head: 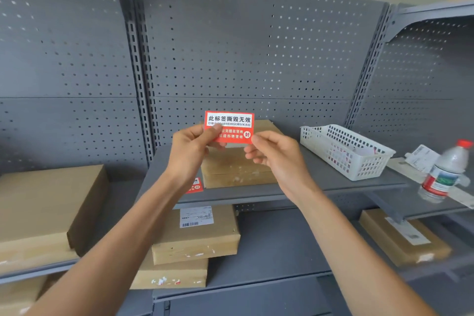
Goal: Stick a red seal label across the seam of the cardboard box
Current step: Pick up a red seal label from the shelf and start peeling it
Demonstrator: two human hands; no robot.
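Note:
I hold a red seal label [229, 126] with white and black print upright in front of me. My left hand [191, 147] pinches its lower left corner and my right hand [272, 152] pinches its lower right corner. Behind and below the label, a flat cardboard box [237, 169] lies on the grey middle shelf [307, 187], with its seam running along the front side. A second red label [196, 185] lies on the shelf by the box's left front corner, partly hidden by my left wrist.
A white plastic basket [346, 150] with papers stands right of the box. Further right stands a water bottle [445, 172] with a red cap. Stacked cardboard parcels [195, 236] lie on the lower shelf, a large box [43, 202] sits at left, another parcel [402, 236] at lower right.

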